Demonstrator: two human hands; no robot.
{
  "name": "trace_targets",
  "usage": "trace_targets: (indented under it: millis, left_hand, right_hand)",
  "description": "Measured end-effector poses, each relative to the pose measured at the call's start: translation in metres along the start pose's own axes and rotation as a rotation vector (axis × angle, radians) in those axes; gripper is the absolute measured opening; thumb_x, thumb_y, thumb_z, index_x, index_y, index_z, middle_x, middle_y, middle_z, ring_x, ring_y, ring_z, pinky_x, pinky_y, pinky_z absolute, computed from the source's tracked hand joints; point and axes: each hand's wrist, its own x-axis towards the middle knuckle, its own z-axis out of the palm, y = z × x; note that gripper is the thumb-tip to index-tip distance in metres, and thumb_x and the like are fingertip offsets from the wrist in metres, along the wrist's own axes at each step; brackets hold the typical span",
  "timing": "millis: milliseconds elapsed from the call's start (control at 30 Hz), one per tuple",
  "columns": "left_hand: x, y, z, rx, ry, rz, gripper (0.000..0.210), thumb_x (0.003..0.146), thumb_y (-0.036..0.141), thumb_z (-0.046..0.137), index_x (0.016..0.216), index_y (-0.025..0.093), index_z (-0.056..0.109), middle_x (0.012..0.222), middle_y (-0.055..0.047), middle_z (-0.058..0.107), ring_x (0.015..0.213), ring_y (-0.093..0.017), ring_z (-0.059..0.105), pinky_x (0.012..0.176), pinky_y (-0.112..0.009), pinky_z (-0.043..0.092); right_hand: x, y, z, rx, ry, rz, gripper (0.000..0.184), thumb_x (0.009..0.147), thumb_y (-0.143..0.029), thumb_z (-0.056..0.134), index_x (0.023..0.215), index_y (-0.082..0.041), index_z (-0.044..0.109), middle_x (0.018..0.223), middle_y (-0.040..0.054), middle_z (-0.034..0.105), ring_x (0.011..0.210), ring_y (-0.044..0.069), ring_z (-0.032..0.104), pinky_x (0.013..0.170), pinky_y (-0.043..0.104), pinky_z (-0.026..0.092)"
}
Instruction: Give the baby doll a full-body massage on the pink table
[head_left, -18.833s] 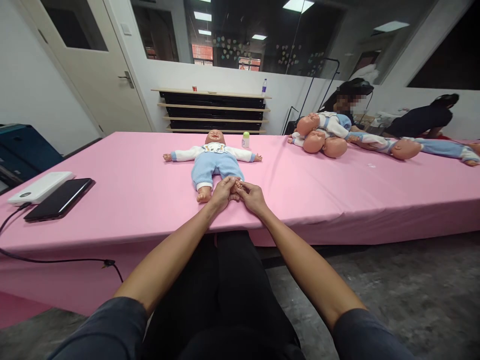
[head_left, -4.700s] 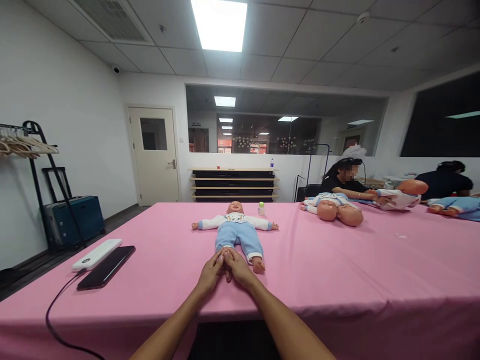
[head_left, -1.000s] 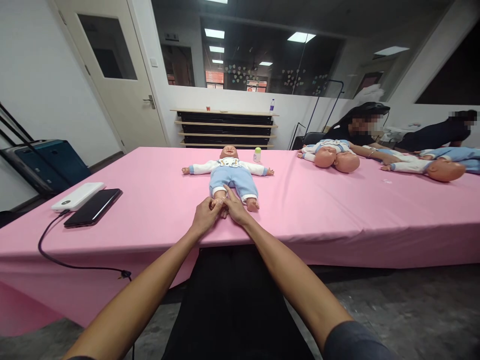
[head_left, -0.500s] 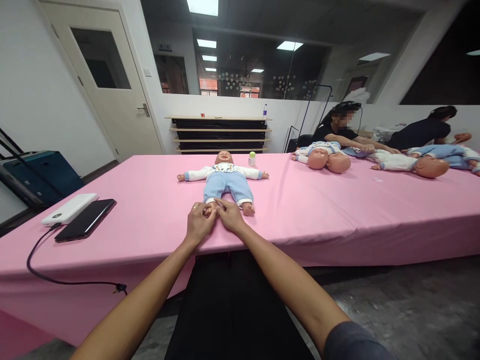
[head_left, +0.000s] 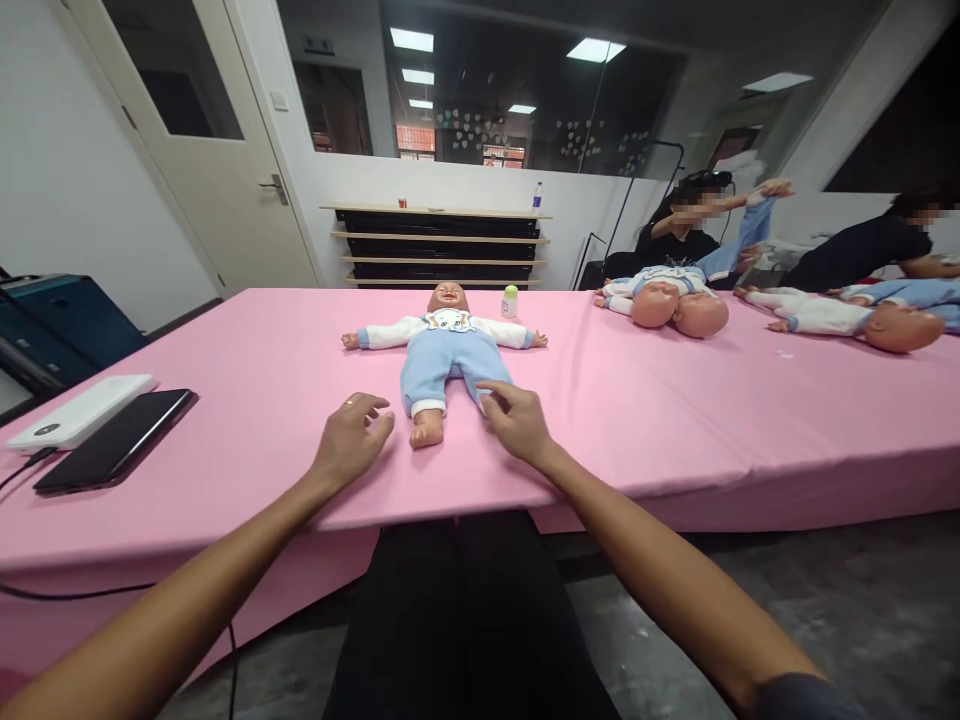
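A baby doll [head_left: 452, 352] in a white top and light blue trousers lies face up on the pink-covered table [head_left: 285, 350], arms spread, feet towards me. My left hand [head_left: 351, 437] hovers to the left of the doll's bare foot [head_left: 427, 429], apart from it, with fingers and thumb spread. My right hand [head_left: 517, 422] is at the lower end of the doll's other trouser leg, thumb and forefinger apart; it hides that foot, and whether it touches the cloth is unclear. A small bottle with a green cap [head_left: 510, 302] stands beside the doll's head.
A black phone [head_left: 116, 440] and a white power bank [head_left: 82, 412] with a cable lie at the left. More dolls [head_left: 667, 302] lie to the right, where one person [head_left: 686, 225] holds up blue cloth and another person [head_left: 862, 240] leans over the table.
Both hands have let go of the doll's left-side foot. My left hand moved left and my right hand moved right to the other leg. A co-worker has raised blue cloth.
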Motion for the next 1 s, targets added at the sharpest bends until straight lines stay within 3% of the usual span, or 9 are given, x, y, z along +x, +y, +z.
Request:
trace_targets:
  millis: [200,333,433,533,633,700,833,900,1000]
  left_hand:
    - [0.068,-0.067,-0.01,0.182,-0.044,-0.126,0.036,0.079,0.04,0.052,0.105,0.018,0.066,0.104,-0.008,0.065,0.087,-0.022,0.062,0.082,-0.035,0.049]
    - [0.096,-0.084,0.002,0.187,-0.063,-0.233,0.04,0.079,0.042,0.051,0.107,0.016,0.065,0.108,-0.009,0.065,0.09,-0.024,0.061,0.085,-0.037,0.048]
    - [0.093,-0.065,0.014,0.112,-0.115,-0.222,0.045,0.082,0.045,0.049,0.115,0.017,0.062,0.113,-0.01,0.063,0.091,-0.024,0.062,0.084,-0.038,0.05]
    - [0.072,-0.025,0.022,0.007,-0.16,-0.152,0.053,0.087,0.047,0.045,0.132,0.02,0.049,0.124,-0.01,0.058,0.098,-0.024,0.061,0.082,-0.039,0.052]
    - [0.04,0.016,0.023,0.06,-0.203,0.026,0.054,0.088,0.043,0.046,0.138,0.022,0.041,0.136,-0.011,0.048,0.116,-0.027,0.054,0.093,-0.042,0.049]
    - [0.018,0.035,0.02,0.169,-0.219,0.188,0.054,0.087,0.04,0.051,0.136,0.02,0.042,0.14,-0.014,0.043,0.122,-0.03,0.05,0.097,-0.044,0.047]
    - [-0.009,0.049,0.016,0.284,-0.305,0.394,0.03,0.088,0.034,0.051,0.115,0.019,0.051,0.119,-0.015,0.052,0.093,-0.025,0.06,0.077,-0.038,0.052]
    - [-0.013,0.052,0.017,0.292,-0.392,0.419,0.021,0.091,0.031,0.046,0.107,0.02,0.053,0.107,-0.011,0.053,0.078,-0.02,0.059,0.067,-0.034,0.05]
    - [-0.011,0.054,0.022,0.254,-0.471,0.366,0.021,0.095,0.027,0.038,0.107,0.02,0.054,0.103,-0.009,0.052,0.074,-0.017,0.057,0.065,-0.031,0.048]
  right_hand:
    - [0.04,0.043,-0.062,-0.097,0.172,0.012,0.031,0.088,-0.037,0.052,0.106,-0.017,0.069,0.068,0.0013,0.058,0.057,0.012,0.048,0.054,0.027,0.04]
    - [0.064,0.074,-0.087,-0.164,0.185,0.065,0.031,0.087,-0.037,0.053,0.105,-0.016,0.068,0.066,-0.0003,0.055,0.057,0.012,0.048,0.056,0.027,0.041]
    - [0.068,0.077,-0.091,-0.194,0.129,0.12,0.033,0.088,-0.038,0.052,0.107,-0.016,0.066,0.065,-0.0008,0.054,0.059,0.013,0.049,0.059,0.028,0.043]
    - [0.056,0.054,-0.077,-0.212,-0.071,0.126,0.04,0.09,-0.04,0.051,0.122,-0.017,0.058,0.076,0.0018,0.06,0.067,0.014,0.054,0.066,0.029,0.046]
    - [0.031,0.019,-0.052,-0.329,-0.23,0.049,0.054,0.088,-0.042,0.056,0.136,-0.021,0.045,0.108,0.0089,0.06,0.09,0.02,0.057,0.078,0.034,0.048]
    - [0.012,-0.001,-0.036,-0.48,-0.264,-0.011,0.057,0.085,-0.041,0.06,0.135,-0.02,0.044,0.115,0.0119,0.055,0.098,0.023,0.055,0.083,0.037,0.047]
    - [-0.013,-0.017,-0.016,-0.729,-0.294,-0.033,0.027,0.089,-0.03,0.053,0.113,-0.018,0.055,0.101,0.011,0.051,0.083,0.021,0.052,0.071,0.033,0.045]
    - [-0.017,-0.015,-0.011,-0.777,-0.33,-0.038,0.019,0.093,-0.027,0.045,0.106,-0.018,0.056,0.098,0.0097,0.05,0.074,0.018,0.05,0.064,0.03,0.042]
    - [-0.016,-0.01,-0.009,-0.772,-0.364,-0.045,0.017,0.095,-0.027,0.043,0.103,-0.019,0.055,0.098,0.0079,0.048,0.067,0.014,0.048,0.061,0.028,0.039]
